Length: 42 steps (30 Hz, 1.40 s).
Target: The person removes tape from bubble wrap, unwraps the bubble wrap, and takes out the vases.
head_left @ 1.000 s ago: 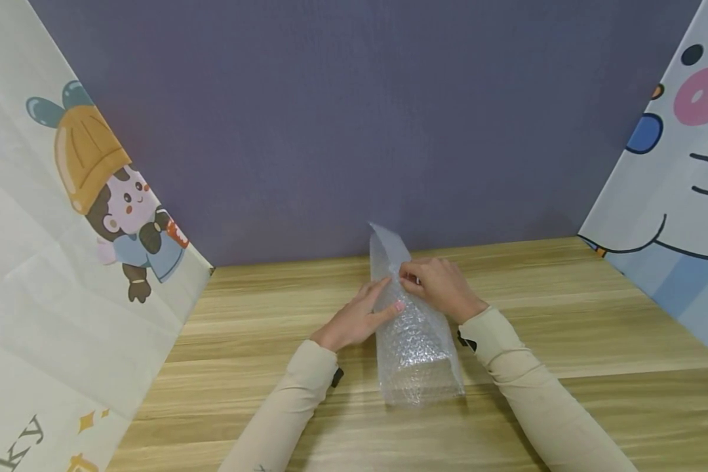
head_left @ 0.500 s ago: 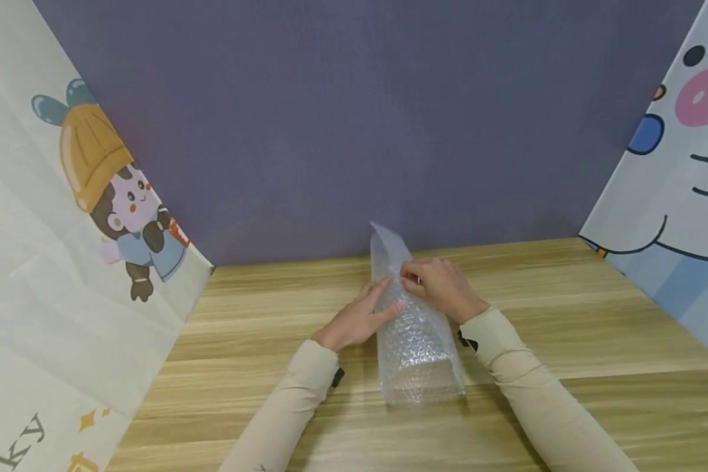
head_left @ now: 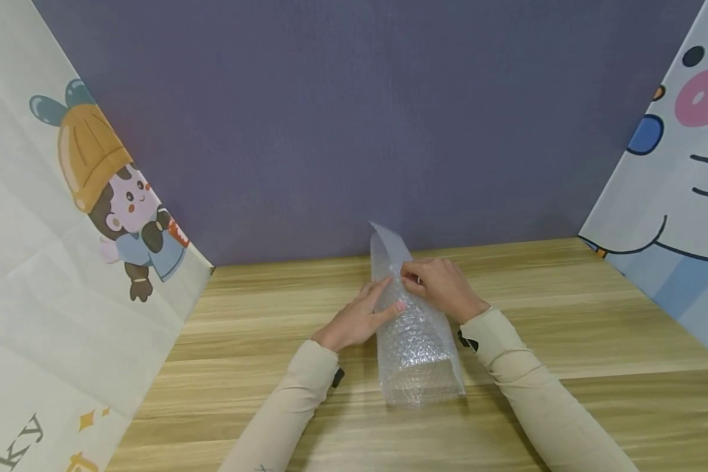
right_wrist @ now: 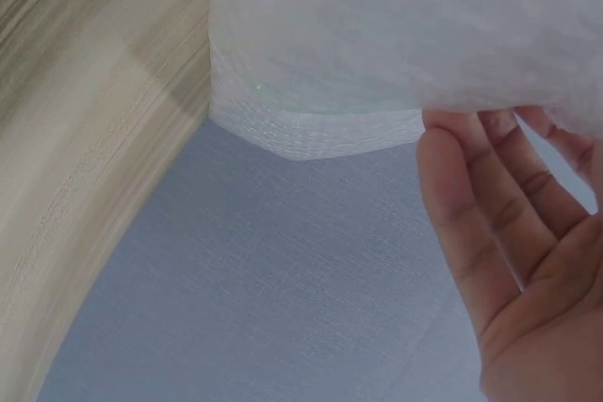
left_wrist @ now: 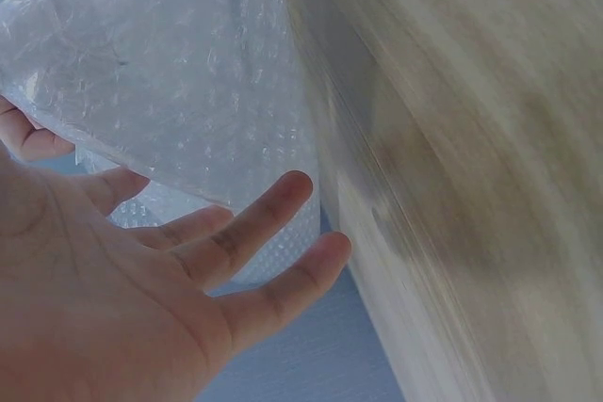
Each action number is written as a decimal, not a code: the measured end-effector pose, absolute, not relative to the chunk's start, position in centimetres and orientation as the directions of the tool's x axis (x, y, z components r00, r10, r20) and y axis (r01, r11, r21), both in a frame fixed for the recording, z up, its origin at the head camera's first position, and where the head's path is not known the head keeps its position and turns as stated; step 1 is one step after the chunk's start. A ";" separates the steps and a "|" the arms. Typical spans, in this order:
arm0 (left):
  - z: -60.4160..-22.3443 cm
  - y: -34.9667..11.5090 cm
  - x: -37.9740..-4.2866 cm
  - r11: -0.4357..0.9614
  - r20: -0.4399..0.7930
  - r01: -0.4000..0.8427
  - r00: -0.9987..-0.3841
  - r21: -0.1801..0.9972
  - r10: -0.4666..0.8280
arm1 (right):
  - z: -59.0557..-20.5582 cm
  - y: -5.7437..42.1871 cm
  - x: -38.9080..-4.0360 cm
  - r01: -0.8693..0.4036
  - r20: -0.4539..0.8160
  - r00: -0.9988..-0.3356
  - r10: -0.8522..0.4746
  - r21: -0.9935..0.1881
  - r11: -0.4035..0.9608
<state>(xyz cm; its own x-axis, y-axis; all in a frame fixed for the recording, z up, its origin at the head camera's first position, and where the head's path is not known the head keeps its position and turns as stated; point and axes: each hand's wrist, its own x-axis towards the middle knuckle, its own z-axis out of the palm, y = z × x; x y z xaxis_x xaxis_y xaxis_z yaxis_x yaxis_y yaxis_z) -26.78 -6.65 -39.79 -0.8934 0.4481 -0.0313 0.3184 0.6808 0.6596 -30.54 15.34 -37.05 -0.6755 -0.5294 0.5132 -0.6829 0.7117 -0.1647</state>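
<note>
- A sheet of clear bubble wrap [head_left: 417,337], folded into a long sleeve shape, lies on the wood-grained bench [head_left: 259,314], in front of the person and between the two hands.
- Its near end rests towards the person; its far end rises to a pointed flap in front of the dark purple-grey back wall [head_left: 342,131].
- The left hand [head_left: 356,320] lies along the left side of the wrap, its thumb reaching over the top face.
- Its grip is loose: in the left wrist view the fingers [left_wrist: 268,214] are spread and nearly straight beside the plastic, clasping nothing.
- The right hand [head_left: 442,285] is at the upper right part of the wrap, just beyond the left thumb.
- Its grip is closed on the bubble wrap, the thumb and bent fingers pinching the plastic; the right wrist view shows fingertips at the lower edge of the sheet.
- The two hands are near each other but apart.
- Pale beige sleeves [head_left: 313,370] cover both forearms, with a small black piece [head_left: 338,377] by the left cuff.
- A white sheet with a cartoon child [head_left: 136,203] stands on the left; a panel with a pink snout [head_left: 702,97] stands on the right.
</note>
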 end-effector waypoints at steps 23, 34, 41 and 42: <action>-40.0 -6.4 -27.0 0.683 -0.015 0.332 -0.894 0.651 0.449 | -36.6 16.4 -30.9 -0.656 0.428 -0.745 -0.513 -0.323 0.682; -39.9 -6.4 -26.9 0.674 -0.017 0.326 -0.894 0.663 0.448 | -35.3 17.8 -31.1 -0.631 0.338 -0.775 -0.533 -0.415 0.655; -40.0 -6.4 -27.0 0.675 -0.011 0.329 -0.895 0.661 0.446 | -34.8 19.1 -31.1 -0.612 0.295 -0.789 -0.539 -0.455 0.647; -40.0 -6.4 -27.0 0.675 -0.009 0.331 -0.895 0.659 0.446 | -34.8 19.3 -31.2 -0.613 0.293 -0.788 -0.541 -0.457 0.645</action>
<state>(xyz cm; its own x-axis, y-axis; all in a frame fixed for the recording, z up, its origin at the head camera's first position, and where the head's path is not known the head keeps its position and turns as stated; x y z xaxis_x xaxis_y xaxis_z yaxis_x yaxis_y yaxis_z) -26.96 -6.40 -39.96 -0.8948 0.4465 -0.0086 0.3306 0.6752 0.6593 -31.15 19.31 -34.81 -0.7883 -0.5412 0.2927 -0.6126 0.6452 -0.4566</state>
